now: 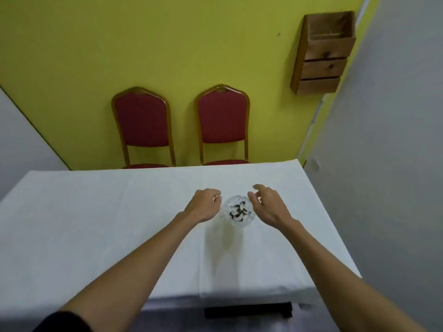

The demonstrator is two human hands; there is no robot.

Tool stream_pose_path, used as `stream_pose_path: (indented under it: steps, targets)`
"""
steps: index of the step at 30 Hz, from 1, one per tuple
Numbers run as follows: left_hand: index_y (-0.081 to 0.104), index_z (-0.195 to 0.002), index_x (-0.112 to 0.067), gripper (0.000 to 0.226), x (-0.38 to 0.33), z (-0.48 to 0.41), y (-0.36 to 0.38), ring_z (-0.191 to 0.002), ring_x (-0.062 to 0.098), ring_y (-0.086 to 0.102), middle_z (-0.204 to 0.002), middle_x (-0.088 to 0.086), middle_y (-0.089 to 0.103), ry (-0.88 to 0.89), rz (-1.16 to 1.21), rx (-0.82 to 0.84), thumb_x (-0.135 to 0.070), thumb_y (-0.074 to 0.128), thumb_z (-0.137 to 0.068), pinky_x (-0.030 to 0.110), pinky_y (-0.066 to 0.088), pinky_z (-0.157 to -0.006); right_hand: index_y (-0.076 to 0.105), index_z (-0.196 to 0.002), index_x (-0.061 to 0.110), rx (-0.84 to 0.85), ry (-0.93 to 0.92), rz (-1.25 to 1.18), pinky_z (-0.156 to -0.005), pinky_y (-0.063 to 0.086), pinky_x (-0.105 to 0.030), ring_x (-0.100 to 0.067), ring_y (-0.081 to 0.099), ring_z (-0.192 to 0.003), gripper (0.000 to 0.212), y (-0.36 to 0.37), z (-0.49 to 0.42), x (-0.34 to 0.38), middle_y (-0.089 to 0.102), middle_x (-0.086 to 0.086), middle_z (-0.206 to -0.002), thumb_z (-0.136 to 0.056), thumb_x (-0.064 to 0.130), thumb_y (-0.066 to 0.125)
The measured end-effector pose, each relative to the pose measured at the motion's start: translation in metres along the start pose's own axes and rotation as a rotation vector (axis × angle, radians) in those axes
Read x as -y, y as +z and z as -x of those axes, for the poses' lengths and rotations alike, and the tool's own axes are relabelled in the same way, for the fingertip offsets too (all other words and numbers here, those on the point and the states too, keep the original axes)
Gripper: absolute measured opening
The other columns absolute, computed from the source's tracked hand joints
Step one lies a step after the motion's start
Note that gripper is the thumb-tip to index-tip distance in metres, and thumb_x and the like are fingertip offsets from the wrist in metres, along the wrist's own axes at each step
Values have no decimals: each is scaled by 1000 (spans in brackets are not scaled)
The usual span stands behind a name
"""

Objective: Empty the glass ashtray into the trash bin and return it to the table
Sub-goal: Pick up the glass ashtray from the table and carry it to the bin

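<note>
The glass ashtray (pixel 237 211) sat on the white tablecloth (pixel 107 224), right of the table's middle, with dark ash and butts still inside it. The left hand (pixel 203 204) was just beside the ashtray's left rim, its fingers curled loosely inward and holding nothing; whether the fingertips touched the glass could not be told. The right hand (pixel 266 204) was just beside the ashtray's right rim, fingers spread and bent in an open claw, also holding nothing. Both bare forearms reached out over the cloth toward the ashtray. Beyond the ashtray, past the table's far edge, two red chairs (pixel 221 123) stood against the yellow wall (pixel 167 44), and a wooden shelf box (pixel 322 53) hung farther right
</note>
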State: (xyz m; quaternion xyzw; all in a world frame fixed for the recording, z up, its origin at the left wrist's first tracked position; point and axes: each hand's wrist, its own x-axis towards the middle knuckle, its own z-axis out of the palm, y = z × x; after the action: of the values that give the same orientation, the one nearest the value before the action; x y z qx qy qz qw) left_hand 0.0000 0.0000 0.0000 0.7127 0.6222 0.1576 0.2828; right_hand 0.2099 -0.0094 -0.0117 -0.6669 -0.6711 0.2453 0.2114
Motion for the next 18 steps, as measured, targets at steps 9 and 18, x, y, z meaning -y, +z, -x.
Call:
stream_pose_path:
  steps: [9,18]
  targets:
    - [29,-61,-17,32,17,-33,61,-59,20,32,-59,3,34,-280,95,34,-11,40,-91,29,26,-57,49,-140,11,161,157,-8,-99,48,-45,-31,57,-122,51,37,-16,-43,55,-17,-135,-99,42,44]
    - [33,-59,-15,34,18,-59,99,-68,24,46,-63,3,44,-506,175,3,-2,35,-90,31,37,-61,49,-127,-3,154,261,-116,-79,35,-29,-32,51,-107,38,69,-45,-62,52,-22,-127,-103,25,38]
